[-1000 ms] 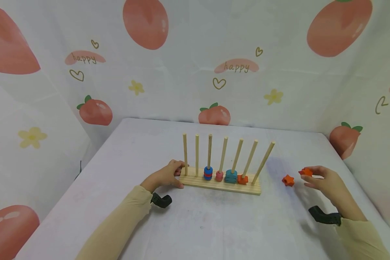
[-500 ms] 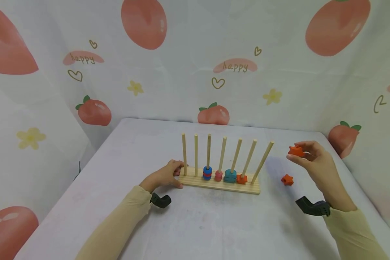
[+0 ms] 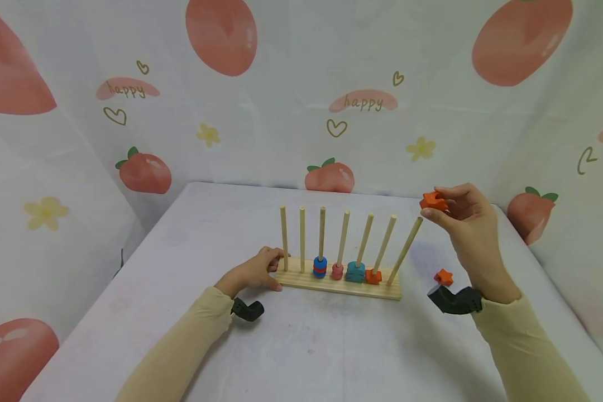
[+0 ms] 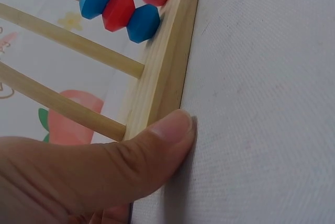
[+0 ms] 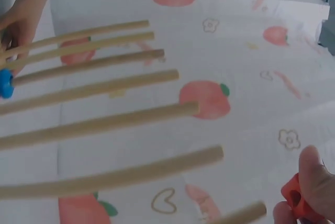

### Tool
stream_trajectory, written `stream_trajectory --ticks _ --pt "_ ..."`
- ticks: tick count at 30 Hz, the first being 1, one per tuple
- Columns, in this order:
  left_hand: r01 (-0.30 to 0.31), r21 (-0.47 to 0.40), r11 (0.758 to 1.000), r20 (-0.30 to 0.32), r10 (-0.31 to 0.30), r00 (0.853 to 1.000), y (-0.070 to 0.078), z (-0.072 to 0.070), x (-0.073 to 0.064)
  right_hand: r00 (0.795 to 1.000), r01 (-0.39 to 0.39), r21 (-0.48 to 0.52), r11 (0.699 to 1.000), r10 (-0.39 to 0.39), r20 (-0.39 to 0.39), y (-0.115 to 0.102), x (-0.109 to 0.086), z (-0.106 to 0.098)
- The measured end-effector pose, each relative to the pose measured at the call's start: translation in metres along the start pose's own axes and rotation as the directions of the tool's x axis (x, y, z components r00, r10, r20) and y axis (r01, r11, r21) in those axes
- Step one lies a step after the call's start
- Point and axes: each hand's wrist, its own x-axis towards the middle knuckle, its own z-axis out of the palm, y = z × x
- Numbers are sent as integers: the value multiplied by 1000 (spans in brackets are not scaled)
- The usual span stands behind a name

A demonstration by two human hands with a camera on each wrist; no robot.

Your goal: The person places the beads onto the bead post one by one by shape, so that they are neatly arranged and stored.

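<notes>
A wooden base [image 3: 311,283] with a row of upright pegs stands on the table. My left hand [image 3: 253,272] grips the base's left end; in the left wrist view the thumb [image 4: 152,156] presses along its edge. Up at the right, my right hand [image 3: 469,229] pinches an orange star bead [image 3: 434,201] between thumb and fingers. That bead is just above and right of the rightmost peg's tip [image 3: 419,221], apart from it. The right wrist view shows the bead's hole [image 5: 296,198] beside the thumb. A second orange star bead [image 3: 444,277] lies on the table.
The middle pegs carry blue and red beads [image 3: 320,268], pink beads [image 3: 337,272], teal beads [image 3: 355,272] and an orange bead [image 3: 373,277]. The two leftmost pegs and the rightmost are bare. A printed cloth [image 3: 271,128] hangs behind the white table [image 3: 301,346].
My right hand has lifted the orange star bead off the table and carried it up and left, close to the rightmost peg's top. My left hand has stayed on the base.
</notes>
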Motion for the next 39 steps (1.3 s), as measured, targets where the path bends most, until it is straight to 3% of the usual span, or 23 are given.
stream_trajectory --ticks 5,13,19,32,39 --pt "-9 2 1000 1 9 1000 -2 0 1 996 88 73 993 -89 11 2 7 13" --pt "-6 3 1000 -1 6 1000 -1 -1 1 990 137 -11 991 -137 19 14 5 26" --pt "-7 -15 1000 -1 7 1000 -1 -1 1 983 182 -5 983 -182 6 25 1 33" --pt "-15 -24 1000 4 15 1000 0 -1 1 985 168 -206 964 -172 -3 34 -5 39" --pt "-16 0 1000 2 16 1000 -5 0 3 993 108 -380 919 -118 -5 39 -9 38"
